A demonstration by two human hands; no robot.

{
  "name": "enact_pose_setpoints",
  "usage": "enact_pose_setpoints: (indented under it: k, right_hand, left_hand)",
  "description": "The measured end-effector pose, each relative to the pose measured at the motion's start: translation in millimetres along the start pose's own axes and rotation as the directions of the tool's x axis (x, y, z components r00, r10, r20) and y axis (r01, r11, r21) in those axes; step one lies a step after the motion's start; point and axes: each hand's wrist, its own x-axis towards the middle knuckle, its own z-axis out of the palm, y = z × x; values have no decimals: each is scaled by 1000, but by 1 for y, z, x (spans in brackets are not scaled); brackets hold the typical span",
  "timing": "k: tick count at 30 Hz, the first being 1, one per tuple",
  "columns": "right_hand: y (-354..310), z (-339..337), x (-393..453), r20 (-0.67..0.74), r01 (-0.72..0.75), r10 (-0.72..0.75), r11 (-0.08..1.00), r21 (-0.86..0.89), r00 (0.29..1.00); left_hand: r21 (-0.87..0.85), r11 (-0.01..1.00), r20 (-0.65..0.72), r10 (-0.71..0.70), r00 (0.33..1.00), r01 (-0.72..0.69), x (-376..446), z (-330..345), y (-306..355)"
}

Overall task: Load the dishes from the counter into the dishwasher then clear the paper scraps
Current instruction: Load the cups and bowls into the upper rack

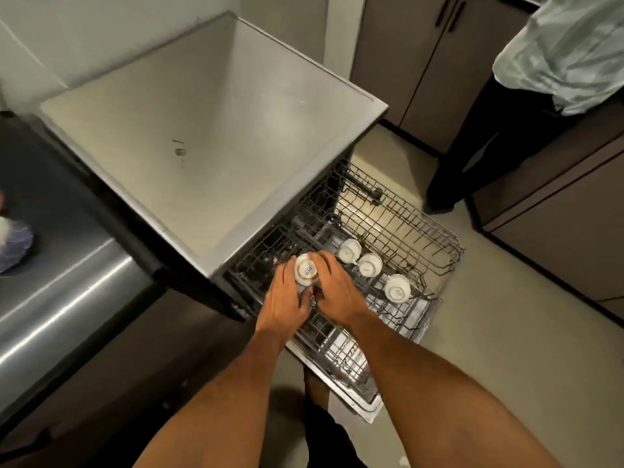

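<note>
Standing at the front of the dishwasher (pixel 216 136), a person bends over it with both arms stretched down; its flat grey top fills the middle of the room and carries a small dark smudge near the centre. Below that top the wire rack (pixel 398 228) is pulled out over the pale floor, and beneath it the open door (pixel 344 383) lies flat. Left of the machine a steel counter (pixel 67 298) gleams, with something blurred in white and blue at its far edge. Dark cabinets (pixel 422 55) line the back and right walls, and a second person (pixel 553 62) in a pale shirt and dark trousers stands at the top right.

Three white cups (pixel 369 265) sit upside down in a diagonal row along the rack, near one another; faint marks on their bases are too small to read.

A fourth cup (pixel 306 270), white with a gold ring on its base, is upside down at the inner near corner of the rack. Its base bears dark print that looks like "VISIS", though I cannot be sure. The left hand (pixel 287 298) curls round its left side, the right hand (pixel 332 285) wraps its right side, fingers closed on the cup, base showing between them.
</note>
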Motion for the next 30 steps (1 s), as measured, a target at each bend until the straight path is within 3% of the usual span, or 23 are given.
enact_pose_setpoints:
  k: [8, 16, 24, 30]
  right_hand:
    - [78, -2, 63, 61, -77, 79, 997, -30, 995]
    - [129, 10, 117, 57, -184, 186, 982, -29, 981]
    - [154, 29, 142, 139, -267, 282, 956, -121, 949]
    - [162, 43, 152, 134, -249, 271, 955, -162, 953]
  left_hand:
    - [-4, 986, 100, -168, 981, 169, 97, 59, 3]
    - [31, 965, 101, -261, 960, 259, 167, 105, -8]
    - [2, 968, 138, -250, 958, 252, 193, 125, -17]
    - [-2, 958, 155, -283, 946, 287, 204, 140, -26]
